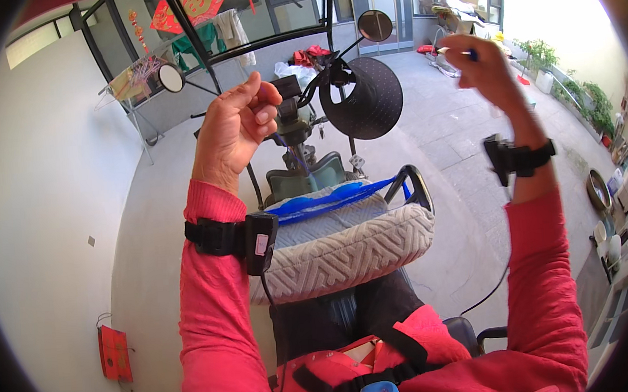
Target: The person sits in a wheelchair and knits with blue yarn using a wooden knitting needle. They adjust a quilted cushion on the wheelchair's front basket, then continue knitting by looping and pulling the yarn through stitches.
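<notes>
My left hand [240, 119] is raised in front of the handlebars, its thumb and forefinger pinched on a thin blue thread that runs down to blue netting [336, 199]. That netting stretches across a patterned fabric-covered seat [350, 248], up to its black armrest. Off to the upper right, my right hand [474, 67] is lifted and slightly blurred, its fingers closed on a small tool with a dark blue part and a pale tip; its exact kind cannot be told. Both wrists wear black strapped devices.
A vehicle with a windshield frame, round mirrors [375, 25] and a black dotted sun visor hat [373, 99] stands ahead. A drying rack [132, 107] is at the left wall. Potted plants [539, 54] and basins [597, 190] line the right.
</notes>
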`<state>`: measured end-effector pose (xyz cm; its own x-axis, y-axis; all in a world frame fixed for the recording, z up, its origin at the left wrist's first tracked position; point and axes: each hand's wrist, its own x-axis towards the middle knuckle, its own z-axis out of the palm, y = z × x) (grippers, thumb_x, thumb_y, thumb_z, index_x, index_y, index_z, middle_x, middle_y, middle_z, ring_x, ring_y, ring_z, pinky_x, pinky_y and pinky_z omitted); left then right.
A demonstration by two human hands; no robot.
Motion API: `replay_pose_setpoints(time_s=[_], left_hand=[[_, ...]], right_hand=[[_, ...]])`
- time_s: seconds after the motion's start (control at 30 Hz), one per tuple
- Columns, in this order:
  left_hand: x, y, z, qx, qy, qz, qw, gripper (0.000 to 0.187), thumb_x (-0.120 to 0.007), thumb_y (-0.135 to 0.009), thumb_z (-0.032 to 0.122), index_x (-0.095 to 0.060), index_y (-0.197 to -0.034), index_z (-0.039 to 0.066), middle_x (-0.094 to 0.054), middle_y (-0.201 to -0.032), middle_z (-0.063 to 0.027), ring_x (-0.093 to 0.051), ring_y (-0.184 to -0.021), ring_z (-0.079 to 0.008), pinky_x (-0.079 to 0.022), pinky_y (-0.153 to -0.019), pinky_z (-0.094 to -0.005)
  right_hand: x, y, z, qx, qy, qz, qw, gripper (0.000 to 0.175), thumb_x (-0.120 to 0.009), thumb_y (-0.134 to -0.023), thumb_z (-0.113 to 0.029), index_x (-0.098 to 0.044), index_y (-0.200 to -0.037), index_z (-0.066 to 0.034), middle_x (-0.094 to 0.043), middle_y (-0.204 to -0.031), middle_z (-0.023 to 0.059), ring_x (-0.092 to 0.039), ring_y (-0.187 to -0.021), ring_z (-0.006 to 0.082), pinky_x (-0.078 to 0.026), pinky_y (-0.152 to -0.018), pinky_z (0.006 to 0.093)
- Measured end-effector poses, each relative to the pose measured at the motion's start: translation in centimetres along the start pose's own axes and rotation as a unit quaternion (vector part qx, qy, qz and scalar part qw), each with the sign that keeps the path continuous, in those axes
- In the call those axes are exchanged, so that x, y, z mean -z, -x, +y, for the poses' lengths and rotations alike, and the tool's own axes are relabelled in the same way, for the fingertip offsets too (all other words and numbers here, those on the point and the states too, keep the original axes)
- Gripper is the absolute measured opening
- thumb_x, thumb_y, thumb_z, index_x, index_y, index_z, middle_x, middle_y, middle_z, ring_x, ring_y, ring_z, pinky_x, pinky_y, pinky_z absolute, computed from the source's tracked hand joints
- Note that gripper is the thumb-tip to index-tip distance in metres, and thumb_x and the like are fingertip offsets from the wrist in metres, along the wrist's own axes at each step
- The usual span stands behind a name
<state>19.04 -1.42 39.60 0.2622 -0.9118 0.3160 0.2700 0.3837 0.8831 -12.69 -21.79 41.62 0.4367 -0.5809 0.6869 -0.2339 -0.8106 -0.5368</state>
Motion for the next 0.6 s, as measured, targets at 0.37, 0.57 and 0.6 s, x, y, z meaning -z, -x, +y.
replay_pose_setpoints(time_s=[0.37,0.57,0.6], left_hand=[[1.4,-2.9,-3.4,-0.015,-0.046,0.021,0.999,0.084,-0.039,-0.095,0.064,-0.037,-0.134,-0.01,-0.058,-0.099,-0.0168,-0.046,-0.066,-0.0109,-0.038,-0.058,-0.024],[3.6,-2.6,-5.2,-0.05,-0.066,0.047,0.995,0.073,-0.045,-0.099,0.051,-0.034,-0.138,-0.01,-0.059,-0.1,-0.0157,-0.044,-0.067,-0.0102,-0.037,-0.059,-0.0238],[4.1,-2.6,-5.3,-0.046,-0.031,0.055,0.997,0.058,-0.054,-0.098,0.033,-0.039,-0.136,-0.008,-0.062,-0.1,-0.014,-0.044,-0.066,-0.008,-0.036,-0.056,-0.0212]], right_hand=[[-15.2,-2.7,-9.2,0.054,-0.152,-0.102,0.982,0.026,-0.069,-0.088,-0.016,-0.067,-0.104,0.004,-0.058,-0.069,-0.0006,-0.049,-0.051,0.0061,-0.042,-0.047,0.023],[-17.1,-2.5,-10.4,-0.069,-0.35,-0.132,0.925,0.022,-0.068,-0.087,-0.015,-0.068,-0.096,0.0041,-0.051,-0.059,-0.0029,-0.04,-0.044,0.0044,-0.032,-0.043,0.0226],[-16.6,-2.2,-10.4,-0.077,-0.406,-0.156,0.897,0.023,-0.069,-0.087,-0.017,-0.068,-0.096,0.0045,-0.05,-0.058,-0.0025,-0.038,-0.043,0.0042,-0.031,-0.043,0.0223]])
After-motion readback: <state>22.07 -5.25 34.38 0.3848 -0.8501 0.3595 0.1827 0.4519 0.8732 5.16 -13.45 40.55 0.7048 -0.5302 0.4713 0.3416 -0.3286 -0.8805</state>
